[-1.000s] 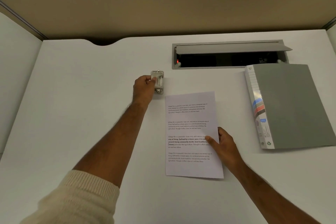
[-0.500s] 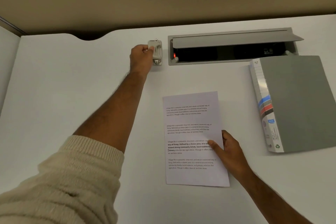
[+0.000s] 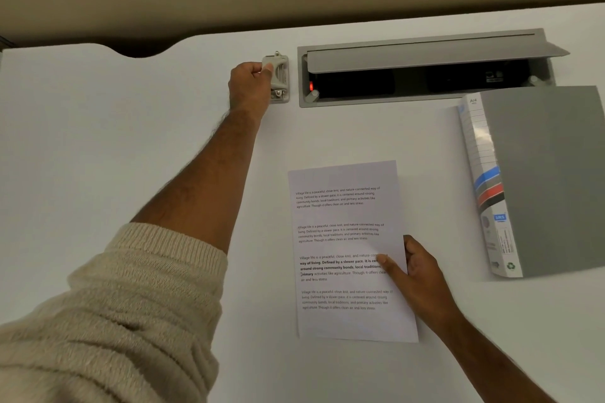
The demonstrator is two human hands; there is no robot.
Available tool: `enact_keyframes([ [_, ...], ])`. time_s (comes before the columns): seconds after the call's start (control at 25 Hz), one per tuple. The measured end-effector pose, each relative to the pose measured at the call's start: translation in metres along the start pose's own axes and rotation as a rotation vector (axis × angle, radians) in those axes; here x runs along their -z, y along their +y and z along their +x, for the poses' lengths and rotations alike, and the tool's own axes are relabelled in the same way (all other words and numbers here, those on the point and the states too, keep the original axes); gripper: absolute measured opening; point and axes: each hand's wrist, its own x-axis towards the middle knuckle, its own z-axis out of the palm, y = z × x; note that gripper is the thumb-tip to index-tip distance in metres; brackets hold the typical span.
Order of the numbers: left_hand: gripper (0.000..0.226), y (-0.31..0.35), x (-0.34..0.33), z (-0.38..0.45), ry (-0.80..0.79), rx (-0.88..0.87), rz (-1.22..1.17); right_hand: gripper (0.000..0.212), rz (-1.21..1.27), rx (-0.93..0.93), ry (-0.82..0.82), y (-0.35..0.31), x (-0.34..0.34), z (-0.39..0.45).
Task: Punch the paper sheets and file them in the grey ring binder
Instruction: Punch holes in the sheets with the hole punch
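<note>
Step in hand: fetching the punch. Left hand (image 3: 250, 87) grips the punch (image 3: 278, 78) near the bench's (image 3: 98, 141) far edge, just beside the open cable hatch (image 3: 425, 72). Right hand (image 3: 422, 281) pinches the right edge of the paper sheets (image 3: 343, 239), which lie flat mid-bench, thumb on top. Grey ring binder (image 3: 540, 180) lies closed toward the right edge, apart from the sheets. Judgement: nothing punched yet; next, the punch must be brought to the sheets and one paper edge fed squarely into its slot.
</note>
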Motion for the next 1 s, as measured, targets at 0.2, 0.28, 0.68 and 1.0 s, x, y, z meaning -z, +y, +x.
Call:
enact_keyframes([
  [0.2,0.034,-0.006,-0.001,-0.001,0.002,-0.033,-0.013,0.031,-0.006,0.000,-0.008,0.001,0.001,0.001],
  [0.28,0.039,-0.002,0.003,-0.007,0.003,-0.027,-0.044,0.031,-0.003,-0.002,-0.013,0.000,0.001,0.000],
  [0.68,0.041,-0.044,0.047,-0.097,0.034,0.007,-0.109,0.025,0.052,0.060,0.019,-0.012,0.000,-0.015],
  [1.0,0.035,-0.072,0.084,-0.215,-0.137,0.103,-0.212,0.024,0.036,0.184,0.029,-0.040,0.001,-0.047],
])
